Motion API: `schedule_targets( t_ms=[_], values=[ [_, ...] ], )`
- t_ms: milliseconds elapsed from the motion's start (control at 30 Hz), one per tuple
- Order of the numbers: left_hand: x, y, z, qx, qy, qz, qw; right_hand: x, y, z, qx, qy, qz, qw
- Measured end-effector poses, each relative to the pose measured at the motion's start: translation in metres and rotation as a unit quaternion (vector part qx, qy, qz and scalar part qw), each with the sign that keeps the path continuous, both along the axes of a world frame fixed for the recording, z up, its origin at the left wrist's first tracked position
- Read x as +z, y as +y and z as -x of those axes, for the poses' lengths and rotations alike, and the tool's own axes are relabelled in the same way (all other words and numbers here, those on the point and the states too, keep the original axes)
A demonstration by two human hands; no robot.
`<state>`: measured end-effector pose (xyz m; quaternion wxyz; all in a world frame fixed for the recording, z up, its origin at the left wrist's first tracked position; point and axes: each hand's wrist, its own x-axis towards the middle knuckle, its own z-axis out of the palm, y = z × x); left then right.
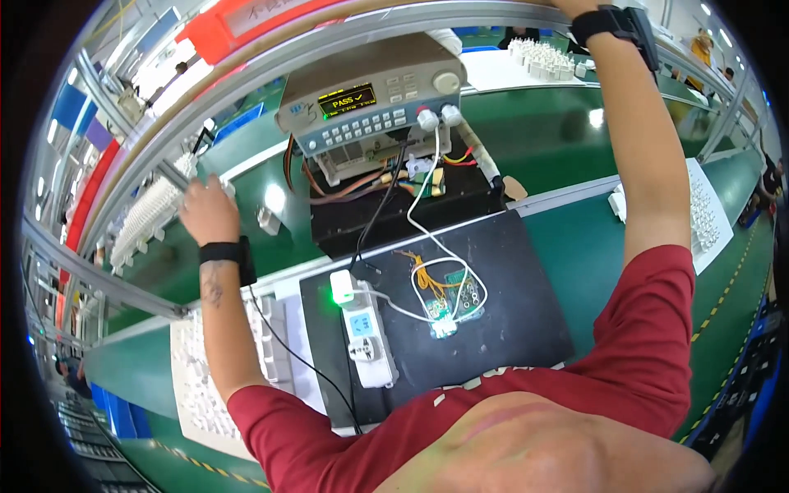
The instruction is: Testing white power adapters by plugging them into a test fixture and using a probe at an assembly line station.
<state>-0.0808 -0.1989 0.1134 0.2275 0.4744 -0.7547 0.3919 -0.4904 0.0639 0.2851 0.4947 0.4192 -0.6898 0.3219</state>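
Note:
At the left, my left hand (210,213) is stretched out beside long rows of white adapters (154,201). Its fingers are curled together, and a pale bit shows at their edge that is too small to name. A single white adapter (269,220) stands on the green bench just right of that hand. My right arm reaches far up, and my right hand (573,6) is cut off by the upper edge near the shelf rail; its fingers are hidden. Between my arms a white adapter with a green light (343,287) is plugged into a white power strip (374,349).
A grey test instrument (374,90) with a lit screen stands on a black box (394,209). White cable runs down to small circuit boards (467,296) on a black mat (518,287). Metal rails (353,37) cross above. Trays of white parts (197,370) lie at both sides.

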Motion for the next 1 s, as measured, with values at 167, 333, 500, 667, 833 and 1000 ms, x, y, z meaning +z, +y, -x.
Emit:
schedule_targets(
  t_ms=[167, 333, 500, 667, 833, 1000],
  values=[
    [0.045, 0.118, -0.031, -0.381, 0.232, -0.122, 0.887, -0.027, 0.018, -0.068, 0.048, 0.134, 0.137, 0.980],
    [0.017, 0.204, -0.011, -0.614, 0.179, -0.194, 0.744, -0.131, 0.050, -0.217, 0.607, -0.493, 0.027, 0.623],
    [-0.026, 0.235, -0.028, -0.595, 0.344, -0.241, 0.685, -0.200, 0.040, -0.288, 0.691, -0.670, -0.178, 0.204],
    [-0.059, 0.239, -0.066, -0.482, 0.517, -0.453, 0.543, -0.215, 0.036, -0.288, 0.542, -0.718, -0.207, 0.384],
    [-0.088, 0.234, -0.075, -0.432, 0.511, -0.551, 0.499, -0.227, 0.020, -0.271, 0.698, -0.500, -0.154, 0.489],
    [-0.097, 0.219, -0.076, -0.426, 0.374, -0.608, 0.555, -0.234, 0.026, -0.250, 0.541, -0.690, -0.139, 0.462]
  ],
)
